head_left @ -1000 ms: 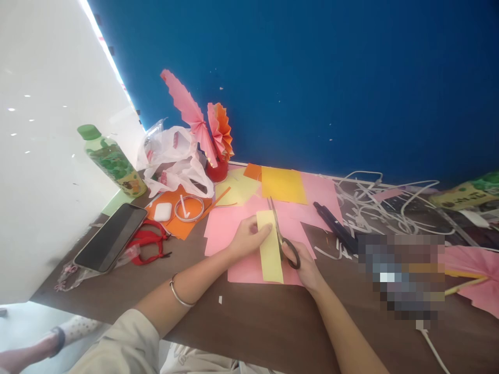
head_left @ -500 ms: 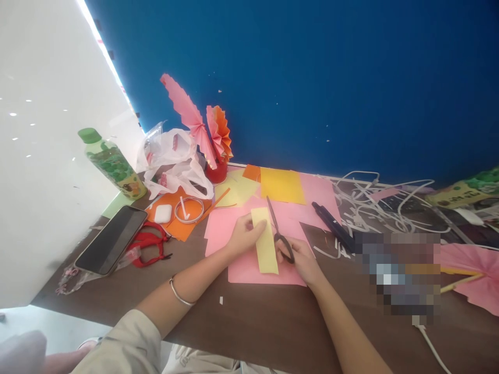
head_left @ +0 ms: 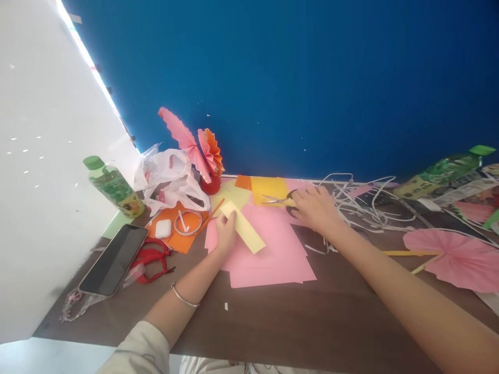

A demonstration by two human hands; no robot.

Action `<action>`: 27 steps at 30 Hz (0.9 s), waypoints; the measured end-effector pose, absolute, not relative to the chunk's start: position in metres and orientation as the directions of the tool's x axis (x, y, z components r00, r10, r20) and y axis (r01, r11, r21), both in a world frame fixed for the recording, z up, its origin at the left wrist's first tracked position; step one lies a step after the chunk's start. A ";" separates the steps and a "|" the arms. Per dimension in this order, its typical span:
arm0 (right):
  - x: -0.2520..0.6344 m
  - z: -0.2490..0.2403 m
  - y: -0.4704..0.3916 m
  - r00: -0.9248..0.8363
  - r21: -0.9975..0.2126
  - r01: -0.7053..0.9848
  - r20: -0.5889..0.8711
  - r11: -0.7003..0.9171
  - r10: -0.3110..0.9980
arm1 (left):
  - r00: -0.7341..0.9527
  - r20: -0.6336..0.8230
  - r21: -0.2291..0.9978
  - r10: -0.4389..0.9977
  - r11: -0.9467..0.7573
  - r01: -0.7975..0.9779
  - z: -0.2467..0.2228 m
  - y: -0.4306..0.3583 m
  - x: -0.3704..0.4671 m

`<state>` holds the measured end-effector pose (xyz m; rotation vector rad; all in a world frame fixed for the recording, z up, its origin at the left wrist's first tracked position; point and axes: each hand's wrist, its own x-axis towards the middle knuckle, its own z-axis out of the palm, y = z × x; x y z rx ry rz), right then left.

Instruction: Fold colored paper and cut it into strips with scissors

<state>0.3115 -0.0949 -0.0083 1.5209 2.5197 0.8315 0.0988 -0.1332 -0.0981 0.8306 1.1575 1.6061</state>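
Note:
My left hand (head_left: 226,228) pinches a pale yellow paper strip (head_left: 249,235) between thumb and fingers. The strip slants down to the right above pink paper sheets (head_left: 268,265). Farther back, my right hand (head_left: 314,206) has its fingers at the black handles of a pair of scissors (head_left: 277,200). The blades point left over a bright yellow sheet (head_left: 268,185), slightly parted. My right palm faces down and hides part of the handles, so I cannot see exactly how the fingers sit in them.
To the left are a phone (head_left: 113,259), red straps (head_left: 154,259), a green bottle (head_left: 115,189), plastic bags (head_left: 171,179) and an earphone case (head_left: 163,228) on orange paper. Folded paper fans (head_left: 183,135) stand behind. Tangled white cables (head_left: 374,200) and a pink fan (head_left: 460,259) lie right.
My right hand has carried the scissors back and right, turning the blades to the left. The strip in my left hand has moved left and tilted. The camera view has shifted.

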 end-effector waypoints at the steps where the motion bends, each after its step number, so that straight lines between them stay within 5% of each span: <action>1: 0.314 -0.007 -0.094 -0.551 0.554 0.750 0.220 0.362 0.805 | -0.311 -0.014 0.949 0.950 -0.086 -0.305 -0.098 -0.133 0.099; 5: 0.331 -0.002 -0.090 -0.712 0.692 0.590 0.204 0.415 0.672 | -0.291 -0.018 0.949 0.957 -0.075 -0.305 -0.097 -0.134 0.100; 12: 0.353 0.000 -0.084 -0.816 0.648 0.511 0.159 0.565 0.555 | -0.275 0.013 0.948 0.961 -0.100 -0.303 -0.095 -0.136 0.102; 17: 0.352 0.019 -0.083 -0.769 0.491 0.550 -0.017 0.675 0.639 | -0.234 0.007 0.952 0.972 -0.078 -0.296 -0.093 -0.138 0.102; 21: 0.351 0.038 -0.078 -0.566 0.369 0.801 0.210 0.471 0.797 | -0.225 0.000 0.955 0.974 -0.067 -0.288 -0.090 -0.139 0.102; 24: 0.340 0.031 -0.083 -0.162 -0.010 0.984 0.361 0.177 0.919 | -0.225 0.013 0.955 0.974 -0.079 -0.287 -0.091 -0.138 0.102; 27: 0.316 0.004 -0.104 0.021 -0.662 0.749 0.083 0.039 0.996 | -0.191 0.040 0.956 0.981 -0.093 -0.278 -0.094 -0.137 0.103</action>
